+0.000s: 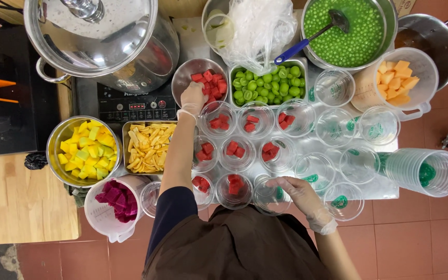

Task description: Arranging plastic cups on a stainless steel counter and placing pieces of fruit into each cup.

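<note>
The left hand [193, 98], fingers bunched, dips into the bowl of red cubes [209, 82]; the right hand [296, 189] pinches the rim of a clear cup [268, 196] beneath it.

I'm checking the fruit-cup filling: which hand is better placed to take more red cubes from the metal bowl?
The left hand. It already rests at the rim of the metal bowl of red cubes, likely ready to scoop. The right hand is down at the near edge, on an empty cup.
</note>
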